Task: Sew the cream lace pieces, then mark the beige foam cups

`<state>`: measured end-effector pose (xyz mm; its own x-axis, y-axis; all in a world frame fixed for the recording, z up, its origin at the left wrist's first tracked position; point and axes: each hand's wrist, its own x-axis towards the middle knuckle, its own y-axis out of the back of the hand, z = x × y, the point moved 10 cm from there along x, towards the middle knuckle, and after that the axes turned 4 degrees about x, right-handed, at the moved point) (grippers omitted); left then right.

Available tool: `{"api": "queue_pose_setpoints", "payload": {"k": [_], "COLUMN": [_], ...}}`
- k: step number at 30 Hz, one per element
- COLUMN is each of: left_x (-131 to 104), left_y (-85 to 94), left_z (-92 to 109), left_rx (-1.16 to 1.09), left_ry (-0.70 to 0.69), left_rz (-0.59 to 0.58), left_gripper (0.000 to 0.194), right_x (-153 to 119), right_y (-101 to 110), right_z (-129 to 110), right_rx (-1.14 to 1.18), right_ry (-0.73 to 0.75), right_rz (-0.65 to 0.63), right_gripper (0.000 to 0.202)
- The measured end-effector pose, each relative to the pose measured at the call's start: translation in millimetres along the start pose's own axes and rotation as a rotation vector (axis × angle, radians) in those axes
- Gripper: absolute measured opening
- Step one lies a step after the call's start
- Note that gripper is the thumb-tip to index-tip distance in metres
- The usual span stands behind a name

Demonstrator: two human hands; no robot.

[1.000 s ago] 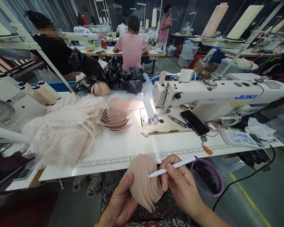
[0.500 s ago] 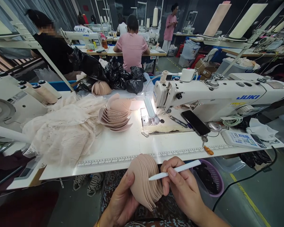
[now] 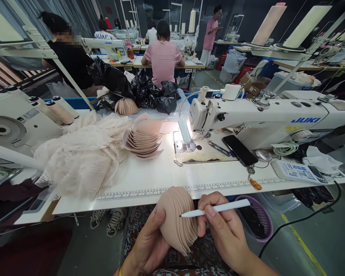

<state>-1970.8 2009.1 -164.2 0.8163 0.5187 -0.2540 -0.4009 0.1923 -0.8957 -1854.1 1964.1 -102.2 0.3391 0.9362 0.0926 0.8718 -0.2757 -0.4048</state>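
Note:
My left hand (image 3: 151,239) is closed around a stack of beige moulded bra cups (image 3: 176,220), thumb on the front cup and fingers behind. The cups are fanned, so their edges show as layered folds. Between thumb and fingers of my right hand (image 3: 222,222) is a white marker pen (image 3: 218,208). Its purple tip points left and lies over the cup edges; whether it touches them I cannot tell. Both hands are over my lap, at the front edge of the white table (image 3: 149,176). Another stack of beige cups (image 3: 143,140) rests on the tabletop.
Cream lace fabric (image 3: 83,153) is heaped at the left. A white sewing machine (image 3: 255,115) stands at the right, with tweezers (image 3: 219,148), a black phone (image 3: 239,150) and a white box (image 3: 294,170) nearby. Black plastic bags (image 3: 140,90) lie behind. Several people work beyond.
The pen's tip shows purple now and sits slightly higher and further left on the cups. The whole view has shifted a little; the left hand keeps its hold.

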Motion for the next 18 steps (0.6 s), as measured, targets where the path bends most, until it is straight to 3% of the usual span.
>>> {"api": "queue_pose_setpoints", "payload": {"k": [4, 8, 13, 18], "left_x": [-0.5, -0.4, 2.4, 2.1], "left_y": [-8.9, -11.7, -5.5, -0.2], "left_z": [2.3, 2.2, 2.4, 1.7], "left_rx": [0.009, 0.018, 0.047, 0.049], "left_ry": [-0.023, -0.027, -0.039, -0.040], "left_rz": [-0.064, -0.096, -0.045, -0.020], "left_gripper": [0.045, 0.046, 0.041, 0.036], "right_x": [0.4, 2.1, 1.2, -0.2], "right_y": [-8.1, -6.4, -13.2, -6.8], "right_z": [3.0, 0.1, 1.6, -0.9], "right_rx": [0.034, 0.040, 0.008, 0.031], "right_ry": [-0.006, 0.027, 0.009, 0.043], "right_rz": [-0.076, -0.050, -0.104, -0.081], "right_gripper": [0.021, 0.019, 0.019, 0.018]}}
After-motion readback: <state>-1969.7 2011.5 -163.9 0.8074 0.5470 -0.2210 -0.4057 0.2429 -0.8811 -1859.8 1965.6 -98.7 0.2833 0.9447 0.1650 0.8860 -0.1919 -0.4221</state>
